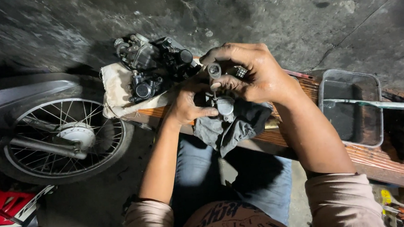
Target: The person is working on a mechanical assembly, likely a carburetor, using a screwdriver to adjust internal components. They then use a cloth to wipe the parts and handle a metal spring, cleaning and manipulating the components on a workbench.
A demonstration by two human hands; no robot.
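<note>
Rough, stained concrete floor all around, with a spoked motorcycle wheel on the left. Ribbed wooden bench runs across, a clear plastic tray near its right end, a greasy carburetor on a pale cloth at its left end. Right hand pinches a screwdriver; left hand fingers press a small round metal part onto a dark rag at the bench's front edge.

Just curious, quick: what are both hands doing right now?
Left hand: closed on a small grey metal part.
Right hand: closed on a screwdriver.
</note>
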